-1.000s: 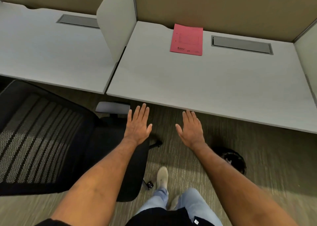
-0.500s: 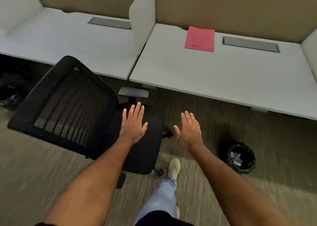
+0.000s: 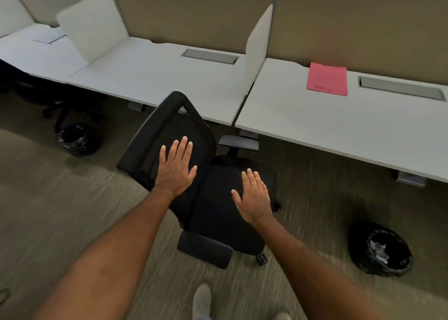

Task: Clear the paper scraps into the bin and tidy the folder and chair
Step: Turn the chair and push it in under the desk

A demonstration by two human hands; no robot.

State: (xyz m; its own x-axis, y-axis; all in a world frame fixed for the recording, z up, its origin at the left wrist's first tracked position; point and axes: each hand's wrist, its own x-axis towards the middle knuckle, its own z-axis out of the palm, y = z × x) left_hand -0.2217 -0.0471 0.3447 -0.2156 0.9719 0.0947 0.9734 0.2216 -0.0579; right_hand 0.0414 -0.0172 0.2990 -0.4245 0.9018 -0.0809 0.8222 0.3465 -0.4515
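Note:
A black mesh office chair stands on the carpet in front of the gap between two desks, its back turned to the left. My left hand hovers flat over the chair's backrest, fingers apart and holding nothing. Over the seat, my right hand is also flat and empty. A pink folder lies closed at the back of the right desk. A black lined bin with white paper scraps in it sits on the floor at the right.
A second white desk lies to the left, split off by a white divider panel. Another black bin sits under the left desks. Beige partition walls run along the back. My shoes show at the bottom.
I have stepped back and the view has swung left, so the whole chair and more desks show. Both hands stay flat and empty, now over the chair's backrest and seat.

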